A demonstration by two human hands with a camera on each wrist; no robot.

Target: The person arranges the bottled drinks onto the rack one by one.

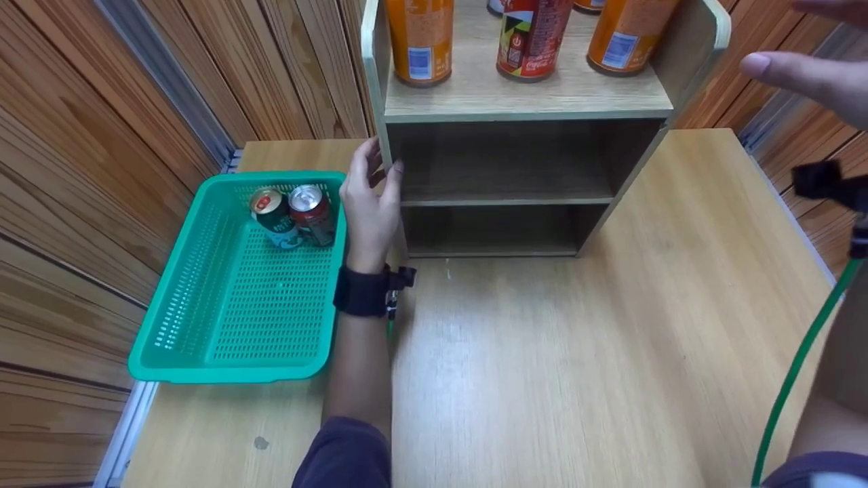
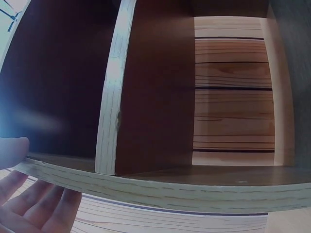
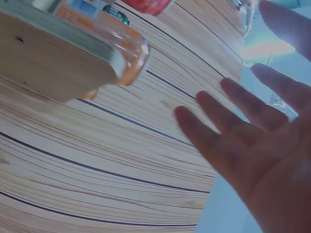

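Shelf unit: the pale wooden shelf unit with dark inner compartments [image 1: 522,108] stands at the back of the light wooden surface [image 1: 576,352], open side facing the person.
Left hand: the left hand [image 1: 369,203] is on the unit's left side panel, at the front edge; fingers [image 2: 34,201] lie nearly straight along the outside and the thumb hooks over the edge, so they clasp the board.
Right hand: the right hand [image 1: 810,61] is up in the air beside the unit's upper right corner, fingers [image 3: 218,131] spread wide apart, holding and touching nothing.
Top shelf: two orange drink cans [image 1: 420,41] and a red cola can [image 1: 532,37] stand upright there, the red one between the orange pair.
Basket: a green perforated plastic basket [image 1: 230,318] sits just left of the unit, beside the left hand.
In the basket: a green can [image 1: 272,217] and a dark red can [image 1: 312,213] lean together at its far end.
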